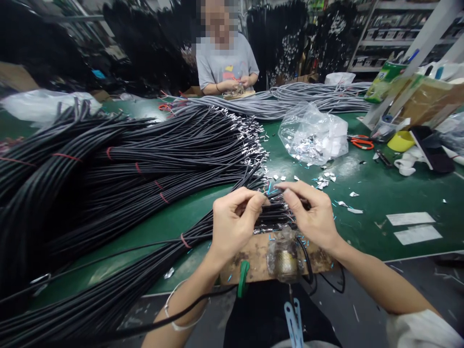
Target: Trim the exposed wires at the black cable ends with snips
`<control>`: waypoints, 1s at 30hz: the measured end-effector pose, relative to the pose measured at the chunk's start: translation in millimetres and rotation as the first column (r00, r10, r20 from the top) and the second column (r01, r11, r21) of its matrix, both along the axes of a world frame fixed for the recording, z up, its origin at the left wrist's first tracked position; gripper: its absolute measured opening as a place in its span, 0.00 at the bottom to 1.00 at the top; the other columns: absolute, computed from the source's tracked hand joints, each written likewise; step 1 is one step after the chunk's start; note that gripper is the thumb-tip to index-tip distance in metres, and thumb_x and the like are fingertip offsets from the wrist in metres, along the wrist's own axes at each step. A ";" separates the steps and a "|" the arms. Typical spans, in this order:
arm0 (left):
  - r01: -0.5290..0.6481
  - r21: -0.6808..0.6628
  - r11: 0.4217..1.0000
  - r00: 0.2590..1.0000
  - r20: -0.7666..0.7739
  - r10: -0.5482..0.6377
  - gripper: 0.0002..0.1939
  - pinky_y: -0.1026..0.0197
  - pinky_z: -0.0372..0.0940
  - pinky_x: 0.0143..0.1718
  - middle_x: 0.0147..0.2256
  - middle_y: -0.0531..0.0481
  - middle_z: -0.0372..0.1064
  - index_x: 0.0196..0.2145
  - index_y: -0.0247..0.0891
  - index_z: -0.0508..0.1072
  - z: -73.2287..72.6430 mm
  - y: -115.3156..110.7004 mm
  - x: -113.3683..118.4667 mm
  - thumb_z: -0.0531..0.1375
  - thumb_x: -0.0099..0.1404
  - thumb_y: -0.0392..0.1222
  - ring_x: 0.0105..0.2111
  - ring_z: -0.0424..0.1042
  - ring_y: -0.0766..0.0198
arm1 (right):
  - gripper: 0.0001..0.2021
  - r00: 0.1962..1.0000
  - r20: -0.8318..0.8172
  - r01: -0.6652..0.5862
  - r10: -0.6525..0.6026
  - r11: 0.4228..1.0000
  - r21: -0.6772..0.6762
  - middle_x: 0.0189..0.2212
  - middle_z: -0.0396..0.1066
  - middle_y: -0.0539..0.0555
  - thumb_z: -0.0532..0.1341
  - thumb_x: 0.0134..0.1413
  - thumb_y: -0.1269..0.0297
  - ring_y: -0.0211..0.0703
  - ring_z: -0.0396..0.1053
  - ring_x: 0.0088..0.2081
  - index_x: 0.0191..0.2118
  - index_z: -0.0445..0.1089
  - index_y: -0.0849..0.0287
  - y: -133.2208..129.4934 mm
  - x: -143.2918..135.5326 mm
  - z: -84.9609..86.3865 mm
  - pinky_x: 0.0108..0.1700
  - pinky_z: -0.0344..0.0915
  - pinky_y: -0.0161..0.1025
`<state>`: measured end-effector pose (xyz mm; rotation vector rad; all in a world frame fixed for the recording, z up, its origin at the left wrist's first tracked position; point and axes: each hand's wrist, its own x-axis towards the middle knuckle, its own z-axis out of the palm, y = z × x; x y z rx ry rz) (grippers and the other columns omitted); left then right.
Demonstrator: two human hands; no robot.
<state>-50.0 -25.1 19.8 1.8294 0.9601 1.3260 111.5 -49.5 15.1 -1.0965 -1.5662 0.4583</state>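
My left hand (237,217) is closed in a pinch, its thumb and forefinger at the end of a black cable. Thin blue wires (270,188) stick up between the two hands. Close by on the right, my right hand (314,212) has its thumb and forefinger drawn together near those wires; what lies between the fingertips is too small to make out. Below the hands, a small machine wrapped in clear plastic (284,256) sits on a wooden board (253,270), with a green clamp-like piece (243,278) at the board's front edge. Black cable ends lie just behind the fingers.
Tied bundles of black cables (145,164) cover the left of the green table (369,193). Behind lie grey cables (275,104) and a clear bag of scraps (313,137). Orange-handled scissors (361,142) and two white strips (413,226) are right. A person (226,63) works opposite.
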 end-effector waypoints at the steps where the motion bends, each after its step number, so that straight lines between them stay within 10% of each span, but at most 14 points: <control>1: -0.046 0.070 0.996 0.999 -0.005 0.047 0.10 0.68 0.54 0.19 0.20 0.54 0.63 0.26 0.35 0.73 -2.0 -0.3 1.1 0.58 0.63 0.41 0.17 0.60 0.73 | 0.08 0.999 -0.045 0.016 -0.017 1.000 -0.021 0.35 0.73 0.52 0.58 0.58 0.63 0.36 0.68 0.35 0.42 0.72 0.57 1.2 0.8 0.3 0.36 0.65 0.36; 13: -0.060 0.413 0.909 0.973 -0.178 0.146 0.02 0.68 0.62 0.27 0.28 0.52 0.71 0.32 0.35 0.75 -10.6 0.0 5.5 0.63 0.58 0.34 0.26 0.68 0.72 | 0.09 0.992 -0.069 -0.116 0.107 0.985 -0.131 0.26 0.61 0.48 0.63 0.53 0.61 0.32 0.56 0.25 0.30 0.66 0.60 6.5 8.6 6.5 0.24 0.51 0.32; 20: 0.055 0.202 0.978 0.991 -0.133 -0.028 0.07 0.69 0.57 0.22 0.22 0.54 0.68 0.26 0.35 0.74 -7.5 5.0 2.4 0.61 0.60 0.38 0.21 0.63 0.73 | 0.12 0.872 -0.312 -0.447 0.377 0.873 -0.194 0.21 0.55 0.45 0.59 0.55 0.54 0.33 0.54 0.23 0.31 0.64 0.58 8.5 2.1 0.5 0.26 0.53 0.34; 25: 0.131 0.005 0.991 0.974 -0.188 -0.128 0.16 0.67 0.50 0.18 0.18 0.54 0.64 0.21 0.34 0.71 -5.2 5.3 0.8 0.54 0.65 0.41 0.17 0.56 0.74 | 0.06 0.988 0.120 -0.110 0.099 0.990 0.086 0.28 0.61 0.50 0.56 0.53 0.74 0.37 0.59 0.32 0.28 0.63 0.58 11.3 10.4 2.5 0.34 0.57 0.37; 30: 0.054 -0.038 0.998 0.992 -0.115 -0.058 0.16 0.68 0.49 0.17 0.15 0.56 0.59 0.21 0.34 0.72 -5.8 3.2 0.3 0.55 0.64 0.42 0.15 0.54 0.73 | 0.08 0.949 -0.133 0.295 -0.288 0.955 0.042 0.20 0.56 0.47 0.53 0.61 0.65 0.34 0.53 0.21 0.30 0.65 0.57 27.5 39.8 -0.2 0.24 0.52 0.35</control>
